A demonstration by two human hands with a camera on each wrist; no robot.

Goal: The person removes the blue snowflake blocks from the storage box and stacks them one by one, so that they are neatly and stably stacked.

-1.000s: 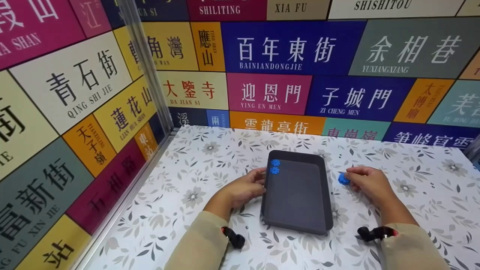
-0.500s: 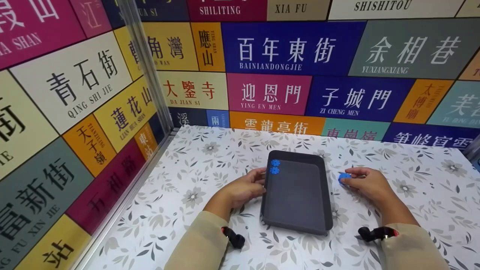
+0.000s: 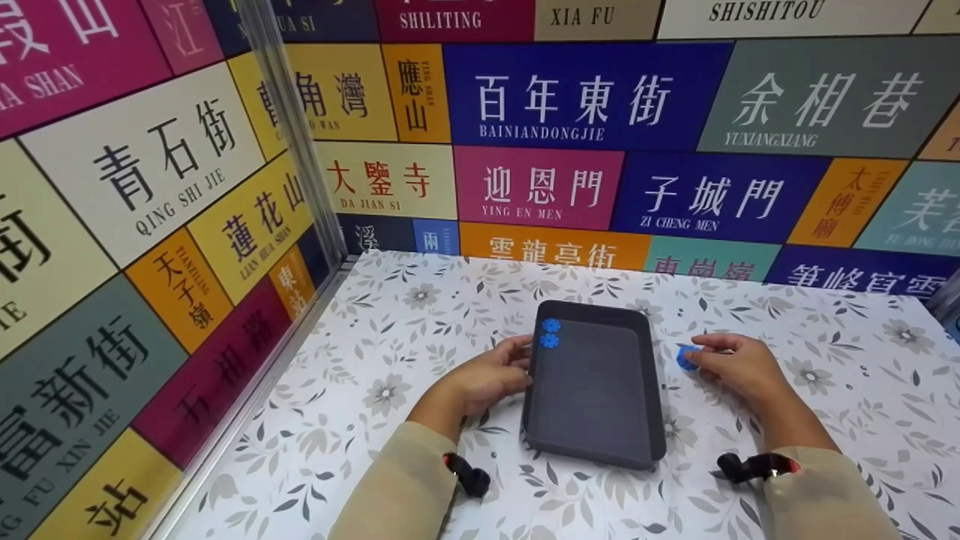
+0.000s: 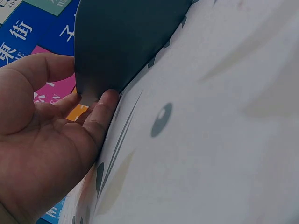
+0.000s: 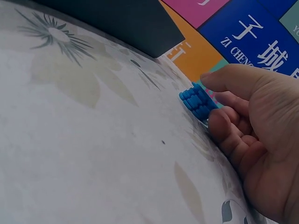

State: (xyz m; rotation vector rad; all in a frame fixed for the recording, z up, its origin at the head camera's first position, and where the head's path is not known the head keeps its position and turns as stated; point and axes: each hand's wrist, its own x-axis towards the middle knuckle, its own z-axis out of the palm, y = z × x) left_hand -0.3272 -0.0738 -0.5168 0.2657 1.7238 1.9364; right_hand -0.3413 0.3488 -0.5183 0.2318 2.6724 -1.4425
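A dark grey rectangular tray (image 3: 592, 390) lies on the table. Two blue snowflake discs (image 3: 550, 333) sit inside it, one behind the other, at its far left corner. My left hand (image 3: 484, 379) touches the tray's outer left wall with thumb and fingertips; in the left wrist view the digits (image 4: 106, 105) meet that wall close to the tabletop. To the right of the tray, my right hand (image 3: 739, 367) pinches a small stack of blue snowflake discs (image 5: 198, 101) between thumb and fingers, just above or on the table. The fingers partly cover the stack, so its exact number is hidden.
The table (image 3: 420, 330) has a white cloth with a grey leaf and flower print. Behind it and to the left stand walls of coloured sign panels (image 3: 585, 97), joined by a metal post (image 3: 300, 135). Black wrist cameras (image 3: 469, 476) sit on both sleeves.
My right thumb and fingers have shifted slightly around the blue disc stack, which stays in about the same place. My left hand, the tray and the two discs in it have not moved.
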